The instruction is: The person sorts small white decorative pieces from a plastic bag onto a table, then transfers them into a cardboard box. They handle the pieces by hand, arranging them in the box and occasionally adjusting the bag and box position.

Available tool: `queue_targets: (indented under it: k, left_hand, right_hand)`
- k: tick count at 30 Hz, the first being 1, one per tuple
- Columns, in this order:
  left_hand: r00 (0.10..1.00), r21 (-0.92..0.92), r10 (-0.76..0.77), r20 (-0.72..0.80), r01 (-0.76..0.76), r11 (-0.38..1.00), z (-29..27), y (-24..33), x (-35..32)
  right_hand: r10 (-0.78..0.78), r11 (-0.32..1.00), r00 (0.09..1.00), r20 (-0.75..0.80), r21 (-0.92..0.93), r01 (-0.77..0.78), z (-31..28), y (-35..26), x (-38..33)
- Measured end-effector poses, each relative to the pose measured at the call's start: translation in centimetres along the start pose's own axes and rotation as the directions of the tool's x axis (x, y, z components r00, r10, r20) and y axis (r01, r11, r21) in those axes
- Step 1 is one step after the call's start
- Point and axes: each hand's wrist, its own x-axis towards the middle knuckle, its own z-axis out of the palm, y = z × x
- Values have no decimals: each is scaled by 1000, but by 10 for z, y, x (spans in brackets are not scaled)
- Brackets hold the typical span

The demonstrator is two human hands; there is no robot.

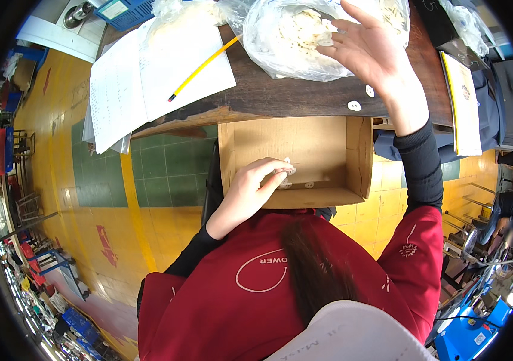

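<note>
My left hand point(253, 191) is closed in a pinch over an open cardboard box point(359, 157) on my lap. Between its thumb and fingertips are small white pieces point(285, 171); their exact kind is too small to make out. More such pieces lie on the box floor, one a loose white piece point(309, 185). My right hand point(372, 53) reaches over a clear plastic bag point(268, 55) full of white pieces point(300, 33). Its fingers are stretched and the thumb stands apart. White pieces show right at its fingertips, but whether they touch the hand I cannot tell.
Two white pieces with dark spots point(354, 106) lie near the front edge of the dark wooden table point(280, 99). An open notebook point(178, 78) with a yellow pencil point(203, 68) is at left. A yellow-edged booklet point(462, 102) overhangs the right side. A blue crate point(125, 13) stands behind.
</note>
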Motion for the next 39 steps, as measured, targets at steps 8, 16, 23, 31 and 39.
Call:
queue_targets:
  k: [8,16,23,31,39]
  left_hand:
    - [986,141,164,45,-168,976,8,8,21]
    - [817,-741,-268,510,576,345,65,-16,101]
    - [810,-870,-328,486,485,-93,101,-44,154]
    - [671,-711,-248,699,689,-139,50,-30,117]
    - [919,-419,369,-137,-392,819,-20,64,170]
  right_hand:
    - [-82,895,990,118,-428,125,-33,-17,-69]
    - [-524,-387,846,98,-913,-133,-104,29,-95]
    - [-177,-134,937,302,-950,281,-73,56,-125]
    - [-227,311,921,316,-873,376,-56,45,-169]
    - [95,177,973,210,-966,191,-53,89,-158]
